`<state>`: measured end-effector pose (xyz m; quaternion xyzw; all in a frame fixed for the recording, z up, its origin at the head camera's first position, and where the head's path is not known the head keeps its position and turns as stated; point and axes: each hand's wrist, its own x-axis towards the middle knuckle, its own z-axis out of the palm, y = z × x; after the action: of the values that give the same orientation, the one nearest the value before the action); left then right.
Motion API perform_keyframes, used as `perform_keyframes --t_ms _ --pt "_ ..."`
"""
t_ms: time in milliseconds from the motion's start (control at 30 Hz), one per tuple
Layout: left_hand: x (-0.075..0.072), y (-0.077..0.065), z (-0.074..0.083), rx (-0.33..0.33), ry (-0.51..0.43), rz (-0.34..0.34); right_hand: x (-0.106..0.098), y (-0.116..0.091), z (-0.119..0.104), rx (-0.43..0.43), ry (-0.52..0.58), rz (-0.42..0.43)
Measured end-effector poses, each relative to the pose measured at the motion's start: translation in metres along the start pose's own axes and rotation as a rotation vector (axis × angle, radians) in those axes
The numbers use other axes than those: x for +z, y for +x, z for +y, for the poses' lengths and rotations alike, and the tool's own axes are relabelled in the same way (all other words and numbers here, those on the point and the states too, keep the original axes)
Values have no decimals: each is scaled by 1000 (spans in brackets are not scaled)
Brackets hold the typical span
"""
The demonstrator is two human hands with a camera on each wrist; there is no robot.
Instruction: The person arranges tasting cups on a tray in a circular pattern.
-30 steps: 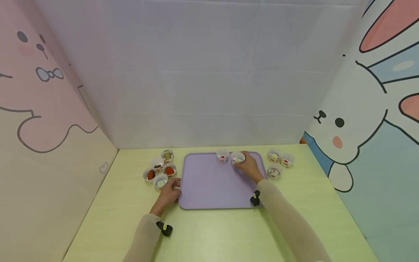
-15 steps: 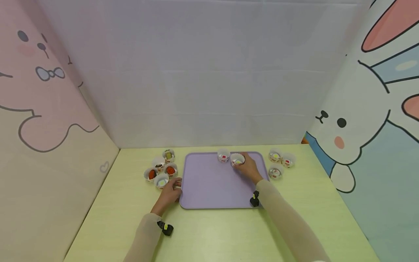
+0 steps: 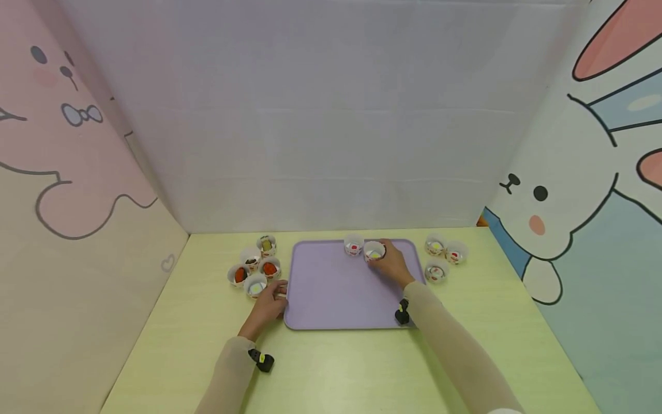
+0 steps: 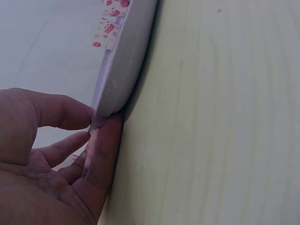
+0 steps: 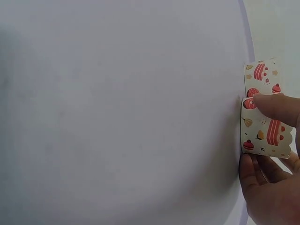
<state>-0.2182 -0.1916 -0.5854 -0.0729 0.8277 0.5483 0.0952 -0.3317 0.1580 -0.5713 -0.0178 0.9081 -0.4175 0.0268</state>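
Note:
My right hand [image 3: 391,264] holds a small white paper cupcake cup [image 3: 374,251] by its sides at the back of a lilac tray [image 3: 336,299]. In the right wrist view, thumb and fingers grip the cup's wall [image 5: 266,126], printed with red cakes, and its base lies right at the tray surface. A second paper cup [image 3: 354,245] stands just left of it, with something red inside. At the tray's left edge, my left hand [image 3: 269,305] pinches the rim; in the left wrist view, thumb and fingertips meet the tray's side wall [image 4: 124,61].
Left of the tray stands a cluster of several paper cups [image 3: 256,286], some with red, brown or green contents. Three more cups [image 3: 435,270] stand on the right. A white curtain [image 3: 331,144] closes the back of the table [image 3: 336,374]; printed panels flank it.
The right hand and its cup have shifted very slightly left toward the second cup. The left hand keeps its place at the tray's rim, and the head view has drifted a little.

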Motion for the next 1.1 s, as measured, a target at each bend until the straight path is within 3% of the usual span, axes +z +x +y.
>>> perform_keyframes --t_ms 500,1100 --pt "0 -2 0 22 4 5 -1 -2 -8 21 28 -4" --pt "1 -3 2 3 14 15 -7 -3 -6 19 106 -21"
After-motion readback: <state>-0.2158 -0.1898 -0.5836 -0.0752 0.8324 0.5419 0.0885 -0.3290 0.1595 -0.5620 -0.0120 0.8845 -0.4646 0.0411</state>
